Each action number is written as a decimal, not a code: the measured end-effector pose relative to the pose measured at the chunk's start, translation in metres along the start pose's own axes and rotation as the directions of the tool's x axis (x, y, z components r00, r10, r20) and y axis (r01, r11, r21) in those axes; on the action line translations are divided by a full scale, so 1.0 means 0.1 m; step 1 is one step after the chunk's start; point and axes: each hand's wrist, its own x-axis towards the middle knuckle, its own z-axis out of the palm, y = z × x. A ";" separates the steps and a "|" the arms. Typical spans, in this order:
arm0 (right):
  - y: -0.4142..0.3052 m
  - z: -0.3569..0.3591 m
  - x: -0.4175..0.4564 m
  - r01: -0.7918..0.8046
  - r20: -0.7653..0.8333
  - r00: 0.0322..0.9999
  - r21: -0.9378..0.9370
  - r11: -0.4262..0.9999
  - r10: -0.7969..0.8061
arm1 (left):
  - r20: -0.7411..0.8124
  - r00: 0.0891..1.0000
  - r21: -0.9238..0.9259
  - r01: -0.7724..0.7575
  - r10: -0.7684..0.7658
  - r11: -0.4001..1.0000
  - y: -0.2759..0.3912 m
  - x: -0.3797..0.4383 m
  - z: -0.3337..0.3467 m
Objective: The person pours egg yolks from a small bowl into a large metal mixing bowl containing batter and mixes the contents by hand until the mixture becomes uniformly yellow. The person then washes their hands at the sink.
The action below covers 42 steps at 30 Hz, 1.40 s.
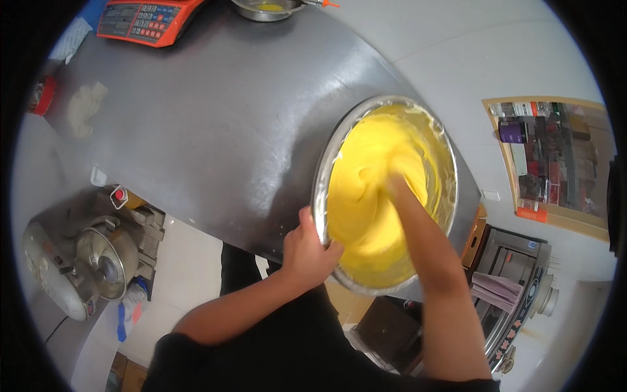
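A large metal mixing bowl (319, 206) holds a thick, smooth yellow batter (367, 196) and stands tilted at the edge of a grey metal table (205, 122). With its thumb over the rim, my left hand (311, 252) grips the near left side of the bowl. My right hand (397, 182) is sunk in the batter near the middle; its fingers are hidden and the visible part is blurred. Yellow batter smears the bowl's inner wall on the right.
An orange digital scale (147, 22) and a shallow metal bowl (269, 13) stand at the table's far side. A crumpled whitish cloth (85, 110) lies at left. Below left is a stand mixer (73, 274); at right, an oven (509, 264) with a purple-grey cloth (497, 292).
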 end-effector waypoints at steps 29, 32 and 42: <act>-0.01 0.87 -0.52 0.077 -0.028 0.997 0.209 0.975 -0.072 | 0.243 0.970 -0.143 0.069 -0.032 0.987 0.10 1.04 -0.28; 0.39 0.43 -0.43 -0.080 -0.006 0.997 0.159 0.984 0.082 | 0.180 0.983 -0.080 -0.025 0.039 0.996 -0.10 0.74 -0.26; 0.37 0.24 -0.13 -0.065 0.012 0.998 0.107 0.992 0.064 | 0.009 0.999 -0.005 0.031 -0.031 1.000 0.08 0.35 -0.03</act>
